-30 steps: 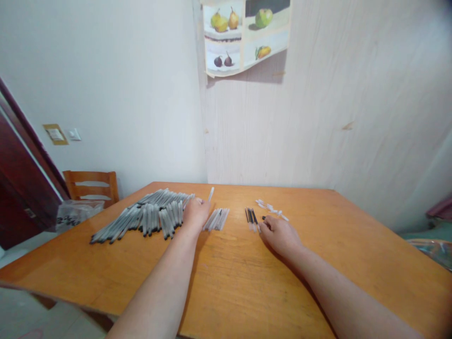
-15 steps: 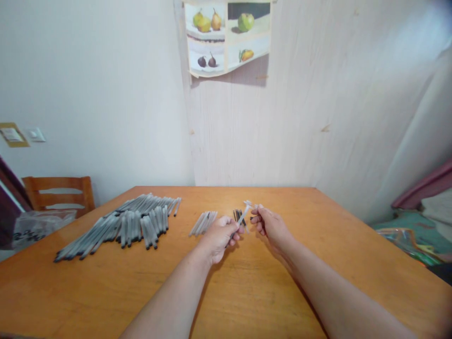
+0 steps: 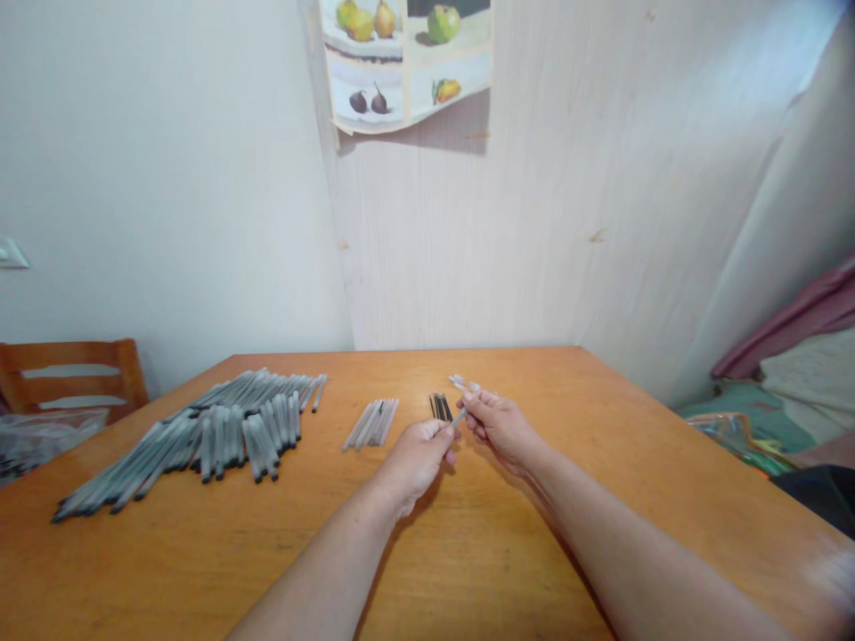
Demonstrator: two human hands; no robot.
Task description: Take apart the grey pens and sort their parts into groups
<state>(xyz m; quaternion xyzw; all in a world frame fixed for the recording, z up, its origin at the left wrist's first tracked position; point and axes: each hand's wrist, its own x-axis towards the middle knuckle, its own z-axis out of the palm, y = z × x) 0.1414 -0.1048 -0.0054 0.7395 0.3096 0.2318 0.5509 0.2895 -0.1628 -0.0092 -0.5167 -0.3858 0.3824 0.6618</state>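
Over the middle of the table my left hand (image 3: pixel 422 445) is closed on a translucent pen (image 3: pixel 459 417), which slants up and to the right. At its far end, the fingers of my right hand (image 3: pixel 495 423) pinch together on the pen tip; any small part between them is hidden. Just beyond my left fingers lie several thin dark pen refills (image 3: pixel 441 407). Small clear pen caps (image 3: pixel 457 380) rest behind my right hand, partly covered by it. To the left is a row of translucent pen barrels (image 3: pixel 371 423).
A big heap of capped grey pens (image 3: pixel 227 436) with dark ends spreads over the left of the wooden table (image 3: pixel 200 570). A wooden chair (image 3: pixel 73 356) and a clear plastic bag (image 3: pixel 50 436) are beyond the left edge. Cloth and bags (image 3: pixel 741 441) lie off to the right.
My right hand has come in to the left and its fingers now meet the upper end of the pen in my left hand. The view has turned slightly right.
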